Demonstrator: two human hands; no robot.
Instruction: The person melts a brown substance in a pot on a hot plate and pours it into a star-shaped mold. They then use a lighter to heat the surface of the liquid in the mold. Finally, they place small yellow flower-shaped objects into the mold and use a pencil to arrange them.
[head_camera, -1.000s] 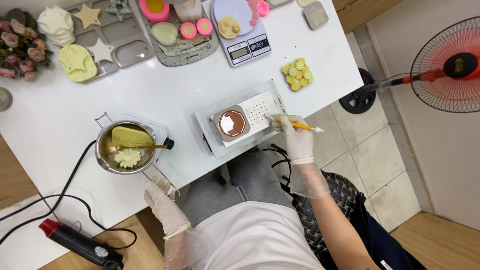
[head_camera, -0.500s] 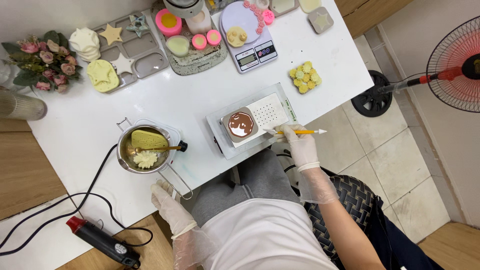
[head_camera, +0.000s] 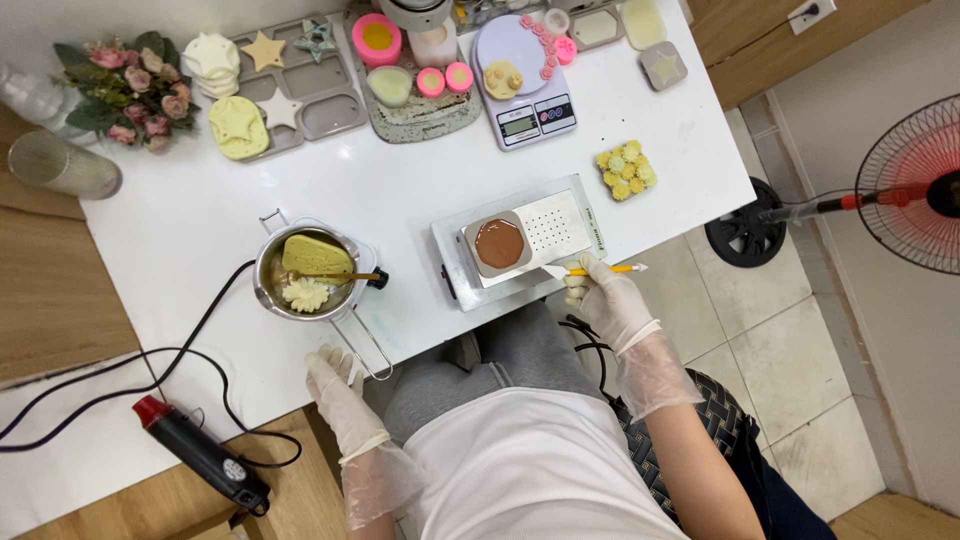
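grey rectangular scale screen (head_camera: 520, 125), table's far side

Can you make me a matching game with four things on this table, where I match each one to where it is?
Things:
1. Yellow-handled tool
2. Brown-filled mould
3. Yellow block
4. Heat gun

Places:
A. On the white perforated plate
B. On the wooden surface, at the bottom left
C. In the gloved right hand
D. In the metal pot

Pairs: 1-C, 2-A, 3-D, 4-B
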